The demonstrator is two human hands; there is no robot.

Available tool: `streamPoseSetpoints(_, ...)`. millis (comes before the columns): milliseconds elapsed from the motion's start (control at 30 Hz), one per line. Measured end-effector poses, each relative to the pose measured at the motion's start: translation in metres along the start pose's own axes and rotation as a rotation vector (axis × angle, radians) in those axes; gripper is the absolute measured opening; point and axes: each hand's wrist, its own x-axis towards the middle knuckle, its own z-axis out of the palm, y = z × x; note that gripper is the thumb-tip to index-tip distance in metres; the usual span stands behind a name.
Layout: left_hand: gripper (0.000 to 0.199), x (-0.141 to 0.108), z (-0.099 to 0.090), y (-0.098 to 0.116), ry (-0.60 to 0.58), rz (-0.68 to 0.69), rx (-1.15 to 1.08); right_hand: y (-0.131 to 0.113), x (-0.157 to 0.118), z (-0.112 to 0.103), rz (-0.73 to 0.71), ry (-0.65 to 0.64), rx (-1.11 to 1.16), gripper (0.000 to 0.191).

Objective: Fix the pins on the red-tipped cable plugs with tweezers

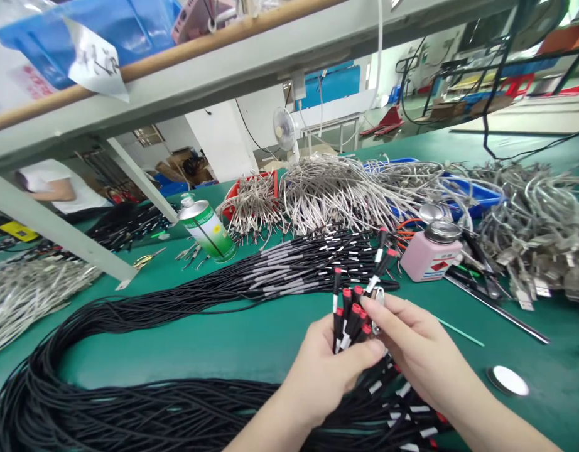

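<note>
Several black cable ends with red tips and white bands (pixel 353 317) stand upright in a bunch, gripped by my left hand (pixel 330 364), its thumb across them. My right hand (pixel 419 345) is closed at the right side of the bunch, thumb and fingers on a small shiny metal piece (pixel 378 307) beside the red tips. Long black cables (pixel 143 411) curve round the left of the green table (pixel 214 351). Their other ends, with grey sleeves (pixel 284 270), lie behind my hands. More red-tipped ends lie under my wrists, partly hidden.
Behind stand a green-white can (pixel 207 229), a pink bottle (pixel 431 251), a red bin (pixel 230 204) and a blue tray (pixel 482 198) with grey cables. A metal rod (pixel 501 311) and round lid (pixel 508 380) lie right. A shelf (pixel 176 81) crosses above; a person (pixel 58 188) is far left.
</note>
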Motion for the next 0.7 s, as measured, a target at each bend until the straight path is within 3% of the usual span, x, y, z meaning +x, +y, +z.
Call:
streamPoseSetpoints(200,0.019,0.004,-0.005,-0.007,0.332,0.196,-0.118,0.004,0.001,0.002,-0.013,0.107,0.061,0.028)
streamPoseSetpoints(267,0.020,0.005,-0.009,-0.005,0.391,0.228,-0.191,0.001,0.001,0.001,-0.020,0.104,0.066,0.029)
streamPoseSetpoints(500,0.009,-0.001,-0.028,0.009,0.235,0.111,-0.398,-0.002,-0.006,-0.001,-0.001,-0.183,-0.091,0.039)
streamPoseSetpoints(700,0.016,-0.004,-0.027,0.010,0.206,0.153,-0.380,-0.010,-0.013,0.009,-0.015,-0.332,-0.408,0.038)
